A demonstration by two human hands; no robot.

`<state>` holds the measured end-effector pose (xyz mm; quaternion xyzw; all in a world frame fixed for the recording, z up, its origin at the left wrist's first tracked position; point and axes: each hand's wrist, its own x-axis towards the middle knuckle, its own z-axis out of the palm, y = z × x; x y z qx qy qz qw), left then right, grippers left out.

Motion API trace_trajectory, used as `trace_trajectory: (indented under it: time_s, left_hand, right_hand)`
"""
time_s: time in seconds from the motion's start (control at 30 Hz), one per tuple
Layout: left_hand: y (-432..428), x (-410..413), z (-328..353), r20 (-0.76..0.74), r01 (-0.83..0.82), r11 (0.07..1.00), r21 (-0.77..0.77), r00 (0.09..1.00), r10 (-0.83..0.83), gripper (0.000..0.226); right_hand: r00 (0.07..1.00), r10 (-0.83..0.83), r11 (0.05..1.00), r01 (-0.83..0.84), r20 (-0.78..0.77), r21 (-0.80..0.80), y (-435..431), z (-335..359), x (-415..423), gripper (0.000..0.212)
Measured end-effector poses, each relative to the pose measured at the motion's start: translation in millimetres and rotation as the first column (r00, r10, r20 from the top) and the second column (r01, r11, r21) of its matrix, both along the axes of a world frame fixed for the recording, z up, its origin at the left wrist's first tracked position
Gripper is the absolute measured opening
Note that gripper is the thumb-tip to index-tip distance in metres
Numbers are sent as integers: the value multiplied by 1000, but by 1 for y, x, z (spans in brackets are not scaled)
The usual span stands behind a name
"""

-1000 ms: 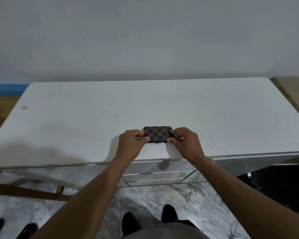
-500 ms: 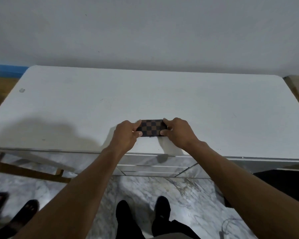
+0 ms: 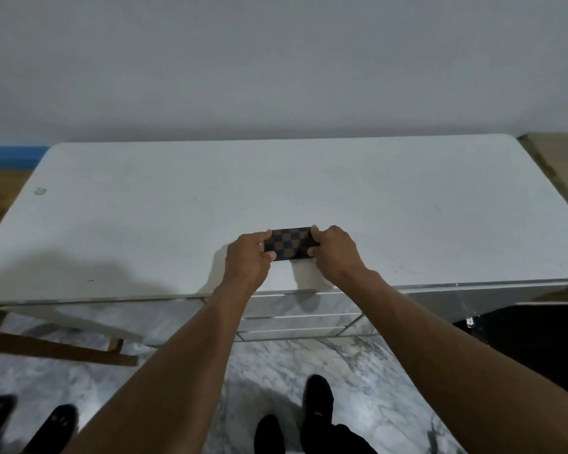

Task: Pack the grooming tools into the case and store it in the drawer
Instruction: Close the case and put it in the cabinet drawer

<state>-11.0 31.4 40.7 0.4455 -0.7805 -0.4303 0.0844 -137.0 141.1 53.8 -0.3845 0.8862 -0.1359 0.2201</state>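
Observation:
A small brown-and-black checkered case [image 3: 291, 243] is held shut above the near middle of the white table top [image 3: 177, 217]. My left hand [image 3: 248, 258] grips its left end and my right hand [image 3: 335, 252] grips its right end. The case casts a shadow on the table just below it. Under the table's front edge sit closed white drawers [image 3: 302, 309]. No loose grooming tools show on the table.
A grey wall stands behind the table. A wooden chair leg [image 3: 56, 348] juts out at the lower left. Another person's dark shoes [image 3: 30, 421] stand at the bottom left, my own feet [image 3: 295, 417] on the marble floor. A blue object [image 3: 10, 155] lies far left.
Both hands have stayed on the case and lifted it slightly off the table, and it now tilts a little. The camera view shifted down and back up.

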Motion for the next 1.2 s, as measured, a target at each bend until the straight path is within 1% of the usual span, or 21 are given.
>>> trace_trajectory:
  time_s: [0.07,0.17,0.23,0.4,0.43,0.47,0.53,0.57,0.7,0.87,0.93,1.0,1.03,1.07,1.13,1.2]
  left_hand:
    - [-1,-1,-2,-20,-12,1000,15,1000,12,46]
    - [2,-2,-3,-15,-8,1000,-3,1000,8,44]
    - [4,-2,-1,-20,3,1000,-6,1000,-3,44]
    - [6,13,0,27,94,994,-48,995,-93,56]
    - [8,21,-2,47,123,988,-89,992,-120,56]
    - [11,29,-4,83,164,972,-168,985,-152,55]
    - [15,49,-12,189,273,895,-353,958,-218,51]
    - [17,59,-16,232,324,857,-401,941,-247,51]
    - [27,89,-32,348,472,774,-421,872,-343,62]
    - [34,95,-42,470,536,732,-421,819,-329,85]
    - [34,94,-43,477,537,734,-416,816,-326,89]
    - [37,96,-46,464,526,723,-448,828,-315,87]
    - [42,99,-46,441,522,696,-494,840,-316,83]
    - [49,105,-48,406,520,657,-546,850,-335,78]
    - [64,116,-58,350,554,581,-596,831,-433,68]
    - [72,120,-70,344,590,587,-555,805,-484,68]
  right_hand:
    - [1000,-12,1000,12,-2,4,0,0,2,46]
    - [1000,-17,1000,17,1,16,1,1,6,50]
    - [1000,-11,1000,11,27,15,5,2,7,53]
    - [997,5,1000,-5,72,-1,19,6,9,64]
    - [997,-2,1000,3,77,-14,22,7,12,64]
    - [997,-6,999,9,76,-31,26,7,15,64]
    - [999,-1,998,5,52,-62,33,6,23,62]
    - [1000,8,998,-6,27,-70,37,4,28,60]
    - [996,68,996,-72,-61,-51,54,-6,49,63]
    - [990,123,992,-122,-68,24,72,-18,71,70]
    - [986,137,990,-133,-96,45,79,-18,79,69]
    - [955,169,986,-168,-243,25,87,-23,88,57]
    - [937,165,986,-167,-308,21,90,-28,94,48]
    - [931,148,989,-149,-332,24,92,-32,100,41]
    - [944,127,992,-116,-303,54,94,-40,108,41]
    - [958,87,994,-66,-272,85,91,-48,104,52]
